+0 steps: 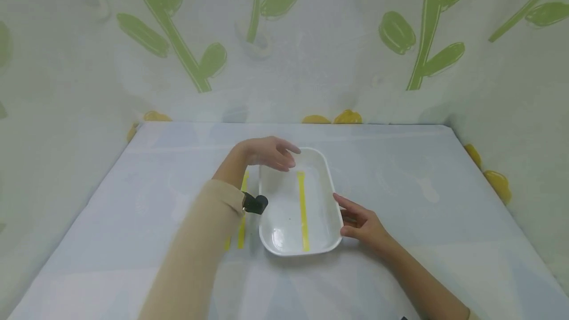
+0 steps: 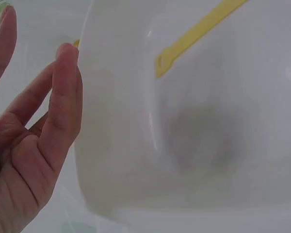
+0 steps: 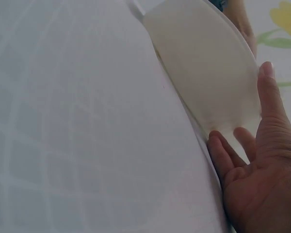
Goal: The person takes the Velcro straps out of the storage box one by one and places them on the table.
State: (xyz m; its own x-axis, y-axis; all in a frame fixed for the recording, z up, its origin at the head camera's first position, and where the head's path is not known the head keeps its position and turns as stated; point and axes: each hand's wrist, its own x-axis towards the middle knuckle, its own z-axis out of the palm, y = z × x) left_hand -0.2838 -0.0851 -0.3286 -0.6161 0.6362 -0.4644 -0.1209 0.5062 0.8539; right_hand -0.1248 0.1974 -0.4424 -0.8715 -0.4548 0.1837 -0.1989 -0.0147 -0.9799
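Note:
A white rectangular tray (image 1: pixel 282 211) with rounded corners lies on the table, a yellow strap (image 1: pixel 303 211) lengthwise inside it. In the left wrist view the strap (image 2: pixel 199 34) has a slotted end. My left hand (image 1: pixel 272 153) is over the tray's far left corner, fingers loosely bent and holding nothing. My right hand (image 1: pixel 362 223) is at the tray's right side. Its fingertips touch the outer wall low down, and the thumb (image 3: pixel 271 92) is beside the rim; the fingers are not closed round it.
More yellow straps (image 1: pixel 242 231) lie on the table left of the tray, partly hidden behind my left forearm. A pale cloth covers the table (image 1: pixel 400 177). A white curtain (image 1: pixel 311 63) with green leaves stands behind and at both sides.

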